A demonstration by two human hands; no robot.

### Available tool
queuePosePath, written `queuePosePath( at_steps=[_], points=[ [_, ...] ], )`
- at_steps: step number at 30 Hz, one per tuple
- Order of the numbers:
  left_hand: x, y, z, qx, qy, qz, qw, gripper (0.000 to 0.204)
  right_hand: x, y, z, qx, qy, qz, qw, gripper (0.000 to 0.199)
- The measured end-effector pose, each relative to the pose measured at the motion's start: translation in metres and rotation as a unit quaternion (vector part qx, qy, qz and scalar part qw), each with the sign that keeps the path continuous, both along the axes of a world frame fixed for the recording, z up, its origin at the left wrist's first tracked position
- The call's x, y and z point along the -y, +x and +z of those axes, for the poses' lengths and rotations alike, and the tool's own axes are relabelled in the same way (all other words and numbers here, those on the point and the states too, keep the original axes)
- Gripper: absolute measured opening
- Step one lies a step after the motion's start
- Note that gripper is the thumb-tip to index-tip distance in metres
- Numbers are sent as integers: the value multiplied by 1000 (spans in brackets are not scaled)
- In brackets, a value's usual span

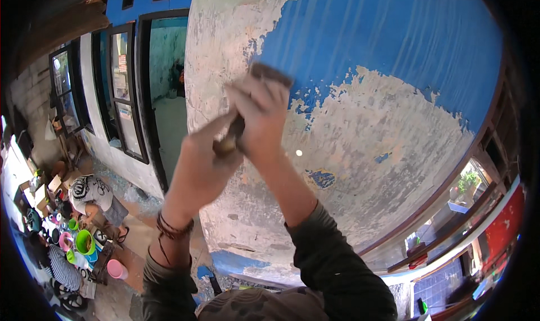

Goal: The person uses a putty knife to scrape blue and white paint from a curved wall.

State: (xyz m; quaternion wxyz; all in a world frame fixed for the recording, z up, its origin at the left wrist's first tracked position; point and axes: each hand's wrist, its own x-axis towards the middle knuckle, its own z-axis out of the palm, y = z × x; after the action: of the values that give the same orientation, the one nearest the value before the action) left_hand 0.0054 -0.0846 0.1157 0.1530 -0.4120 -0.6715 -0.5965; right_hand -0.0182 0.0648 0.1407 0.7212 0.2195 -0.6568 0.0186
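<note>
Both my hands on the scraper, blade against the wall.

My right hand (pixel 260 110) is wrapped around the scraper (pixel 247 115) high up, fingers closed over it, and my left hand (pixel 205 163) is closed around the handle's lower end just beneath. The dark blade end sits against the wall (pixel 382 124) right where blue paint gives way to bare grey plaster (motion blur smears the blade's edge). Far below on my left, a person (pixel 93 194) crouches among coloured buckets (pixel 84 242).
</note>
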Motion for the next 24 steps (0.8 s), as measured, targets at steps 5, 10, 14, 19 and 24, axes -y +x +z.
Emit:
queuePosePath(
  at_steps=[5, 10, 14, 19, 24],
  points=[
    [3, 1, 47, -46, 10, 6, 999, 57, 2, 0, 42, -3, 15, 3, 1000, 28],
    [-2, -12, 17, -153, 35, 88, 984, 60, 2, -5, 28, -6, 56, 6, 998, 26],
    [23, 20, -134, 3, -27, 43, 999, 64, 8, 29, -147, 221, 58, -6, 973, 33],
    [59, 70, -171, 538, -44, -190, 820, 35, 16, 109, -283, 661, -88, 138, 732, 38],
    [38, 46, -171, 408, 48, -123, 904, 43, -6, 130, -257, 611, -348, 227, 675, 11]
  ],
)
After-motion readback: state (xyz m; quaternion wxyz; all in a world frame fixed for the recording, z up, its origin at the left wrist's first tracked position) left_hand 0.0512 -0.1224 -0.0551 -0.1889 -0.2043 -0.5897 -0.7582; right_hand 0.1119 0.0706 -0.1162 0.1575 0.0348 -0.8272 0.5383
